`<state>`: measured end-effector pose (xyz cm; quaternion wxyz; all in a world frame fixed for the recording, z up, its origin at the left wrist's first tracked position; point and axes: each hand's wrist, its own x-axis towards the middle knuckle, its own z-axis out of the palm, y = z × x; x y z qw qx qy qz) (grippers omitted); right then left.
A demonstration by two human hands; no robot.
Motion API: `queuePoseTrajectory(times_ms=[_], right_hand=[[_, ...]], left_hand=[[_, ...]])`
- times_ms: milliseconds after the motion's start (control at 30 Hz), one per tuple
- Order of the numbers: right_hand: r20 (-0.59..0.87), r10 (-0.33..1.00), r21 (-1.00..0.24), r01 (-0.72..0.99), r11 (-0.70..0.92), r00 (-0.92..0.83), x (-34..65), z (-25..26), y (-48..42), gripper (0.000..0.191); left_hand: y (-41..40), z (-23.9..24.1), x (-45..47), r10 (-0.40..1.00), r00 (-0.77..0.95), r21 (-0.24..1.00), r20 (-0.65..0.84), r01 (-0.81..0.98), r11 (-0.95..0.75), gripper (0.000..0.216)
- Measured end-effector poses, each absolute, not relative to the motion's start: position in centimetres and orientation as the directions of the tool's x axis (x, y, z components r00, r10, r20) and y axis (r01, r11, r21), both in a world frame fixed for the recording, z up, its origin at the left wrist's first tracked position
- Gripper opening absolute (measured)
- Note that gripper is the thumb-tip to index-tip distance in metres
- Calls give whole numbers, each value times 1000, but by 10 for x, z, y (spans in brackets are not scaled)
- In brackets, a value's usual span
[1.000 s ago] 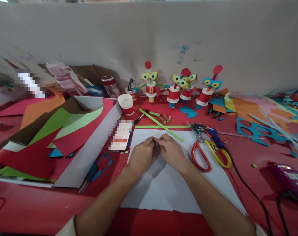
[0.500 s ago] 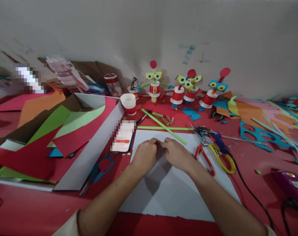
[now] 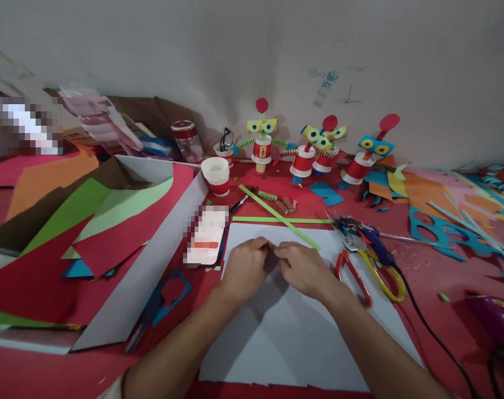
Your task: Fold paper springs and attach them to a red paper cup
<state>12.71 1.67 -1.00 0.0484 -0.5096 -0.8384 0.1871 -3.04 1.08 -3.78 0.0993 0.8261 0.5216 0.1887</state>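
Observation:
My left hand [image 3: 244, 268] and my right hand [image 3: 302, 267] rest side by side on a white sheet of paper [image 3: 293, 338] on the red table. Both are curled with fingertips pinched together where they meet, over something too small and hidden to name. A green paper strip [image 3: 279, 217] lies just beyond my fingers. Red-handled scissors [image 3: 351, 266] and yellow-handled scissors [image 3: 380, 266] lie right of my right hand.
A blue glue gun [image 3: 374, 244] with a black cord lies by the scissors. Several paper-cup figures [image 3: 304, 158] stand by the wall. A stack of cups [image 3: 215, 174], a phone [image 3: 205, 235], coloured sheets [image 3: 111, 221] at left, paper scraps [image 3: 443, 227] and a purple device [image 3: 495, 318] at right.
The view has shifted slightly, so the table sits lower and more to the right in the picture. My hands stay pinched together on the white sheet.

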Motion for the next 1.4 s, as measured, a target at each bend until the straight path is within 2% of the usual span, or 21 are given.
queuePoseTrajectory(times_ms=[100,200,267,333,500,600,800,1000,1233,1400], right_hand=[[-27,892,-426,813,398,-450,131,-19,16,49],[101,907,-574,721,389,-409,134,-27,17,53],[172,918,-691,620,370,-357,136,-30,19,52],[197,937,-755,565,332,-287,136,-32,21,52],[176,958,-742,609,281,-228,137,-36,23,53],[156,960,-742,614,269,-231,137,-37,23,54],[109,963,-789,568,234,-246,133,-40,26,48],[88,972,-858,479,186,-219,126,-46,28,46],[228,951,-874,386,295,-211,133,-34,17,26],[311,914,-749,524,405,-262,130,-36,17,17]], left_hand=[[15,-45,-37,869,360,445,340,752,-486,33],[18,-48,-42,839,309,500,448,691,-522,31],[18,-47,-43,854,241,552,461,676,-489,31],[18,-45,-43,900,165,618,403,677,-400,31],[16,-38,-43,959,69,723,276,642,-254,47],[17,-37,-44,968,21,692,249,695,-194,50],[16,-36,-43,976,45,554,212,817,-158,36],[14,-33,-40,984,56,599,171,787,-149,34],[14,-26,-41,993,43,699,108,707,-107,29],[17,-24,-45,1000,19,761,-12,648,-3,27]])
